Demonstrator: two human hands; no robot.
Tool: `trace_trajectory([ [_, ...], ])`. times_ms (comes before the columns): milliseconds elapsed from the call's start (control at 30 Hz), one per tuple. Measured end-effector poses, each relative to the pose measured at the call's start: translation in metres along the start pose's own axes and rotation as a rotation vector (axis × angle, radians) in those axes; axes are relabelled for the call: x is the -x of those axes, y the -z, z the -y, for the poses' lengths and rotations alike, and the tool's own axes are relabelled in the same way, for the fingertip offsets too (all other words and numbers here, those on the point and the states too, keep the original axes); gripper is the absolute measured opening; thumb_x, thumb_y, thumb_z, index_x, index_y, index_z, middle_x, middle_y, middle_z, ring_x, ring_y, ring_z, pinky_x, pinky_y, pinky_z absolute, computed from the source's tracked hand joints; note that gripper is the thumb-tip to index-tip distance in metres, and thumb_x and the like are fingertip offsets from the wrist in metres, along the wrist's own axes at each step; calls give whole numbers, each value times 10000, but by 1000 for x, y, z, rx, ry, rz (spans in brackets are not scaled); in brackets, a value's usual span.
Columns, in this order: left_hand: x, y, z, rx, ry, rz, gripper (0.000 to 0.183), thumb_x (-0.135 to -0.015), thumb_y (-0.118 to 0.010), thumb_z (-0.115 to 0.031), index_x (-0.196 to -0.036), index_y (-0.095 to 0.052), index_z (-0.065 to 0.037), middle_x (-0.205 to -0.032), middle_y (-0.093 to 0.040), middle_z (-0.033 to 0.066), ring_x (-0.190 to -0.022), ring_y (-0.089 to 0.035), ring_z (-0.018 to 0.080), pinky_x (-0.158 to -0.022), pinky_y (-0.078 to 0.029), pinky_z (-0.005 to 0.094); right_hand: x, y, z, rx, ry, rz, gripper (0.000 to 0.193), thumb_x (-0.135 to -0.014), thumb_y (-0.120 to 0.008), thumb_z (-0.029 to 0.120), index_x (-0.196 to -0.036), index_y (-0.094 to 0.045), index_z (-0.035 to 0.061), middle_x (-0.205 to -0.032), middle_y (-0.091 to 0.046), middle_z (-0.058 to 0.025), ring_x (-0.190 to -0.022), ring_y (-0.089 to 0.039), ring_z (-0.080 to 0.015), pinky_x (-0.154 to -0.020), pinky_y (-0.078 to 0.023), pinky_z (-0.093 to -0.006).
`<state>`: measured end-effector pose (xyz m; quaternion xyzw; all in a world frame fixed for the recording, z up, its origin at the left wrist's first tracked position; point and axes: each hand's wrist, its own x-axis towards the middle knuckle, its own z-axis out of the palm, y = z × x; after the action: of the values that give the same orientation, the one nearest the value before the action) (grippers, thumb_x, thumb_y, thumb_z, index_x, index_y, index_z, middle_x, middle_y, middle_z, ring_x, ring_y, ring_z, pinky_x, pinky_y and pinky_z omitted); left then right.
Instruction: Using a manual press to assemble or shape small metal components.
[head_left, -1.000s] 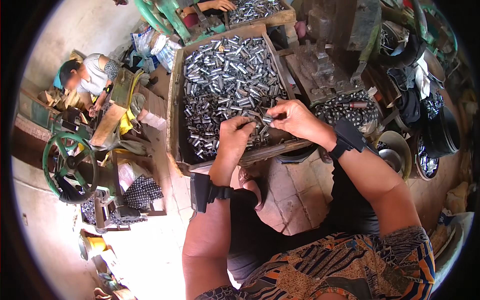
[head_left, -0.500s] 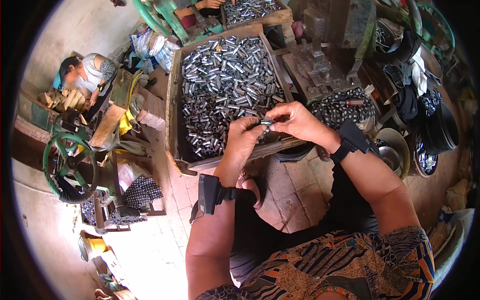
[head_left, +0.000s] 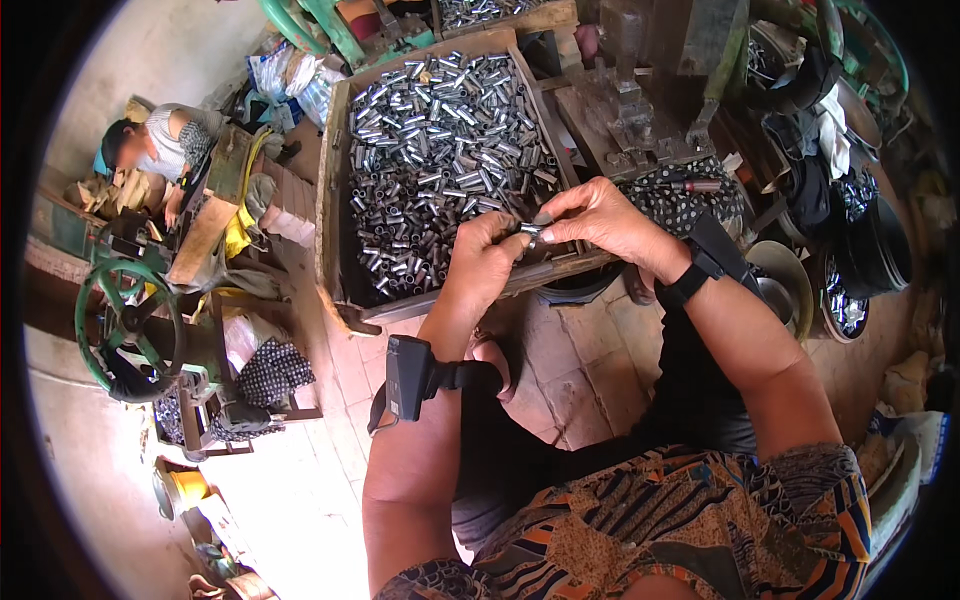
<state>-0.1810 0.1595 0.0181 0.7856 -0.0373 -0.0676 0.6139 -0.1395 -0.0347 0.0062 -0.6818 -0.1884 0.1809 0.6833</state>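
Observation:
Both my hands meet over the near right part of a wooden tray (head_left: 332, 190) heaped with small shiny metal tubes (head_left: 440, 130). My left hand (head_left: 483, 258) is closed in a pinch, its thumb and forefinger on a short silver metal tube (head_left: 531, 229). From the other side my right hand (head_left: 605, 222) grips the same piece between thumb and fingers. The fingers cover part of it, so whether a second piece is there I cannot tell.
A machine (head_left: 630, 120) with a spotted cloth (head_left: 690, 200) stands to the right, beside metal basins (head_left: 780, 285) and black buckets (head_left: 875, 255). A green handwheel (head_left: 130, 330) is at left. Another person (head_left: 170, 150) sits beyond it. A second tray (head_left: 550, 15) lies farther off.
The view has shifted slightly, so the tray sits a little higher and farther left. My hands stay together on the metal tube, with the fingers slightly rearranged around it.

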Motion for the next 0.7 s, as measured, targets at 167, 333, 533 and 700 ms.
trace_trajectory([
  [167,6,-4,-6,184,56,-31,100,-800,-628,-43,-871,-641,26,-698,-581,12,-600,-494,74,-538,-389,223,4,1,-4,-169,-82,-15,235,-721,-738,3,-940,-670,-51,-816,-678,-100,-723,-631,-122,-668,-524,-234],
  [333,10,-4,-6,256,80,-48,93,-813,-628,-52,-877,-638,14,-695,-570,-2,-579,-484,57,-532,-390,207,3,-5,-6,-245,-78,-9,244,-732,-724,1,-962,-658,-48,-838,-674,-100,-728,-640,-130,-660,-537,-240],
  [533,11,-8,-7,160,16,-36,115,-824,-623,-66,-900,-648,15,-706,-578,-5,-586,-484,52,-528,-385,203,4,-5,0,-185,-29,16,248,-727,-720,-12,-966,-659,-41,-853,-674,-103,-761,-644,-138,-666,-538,-243],
  [700,11,-14,-4,-11,-101,-49,122,-840,-610,-54,-920,-649,29,-776,-637,27,-676,-544,57,-590,-435,202,6,0,-4,-123,-7,20,265,-709,-720,-42,-968,-663,-37,-867,-676,-99,-776,-639,-132,-709,-529,-242],
])
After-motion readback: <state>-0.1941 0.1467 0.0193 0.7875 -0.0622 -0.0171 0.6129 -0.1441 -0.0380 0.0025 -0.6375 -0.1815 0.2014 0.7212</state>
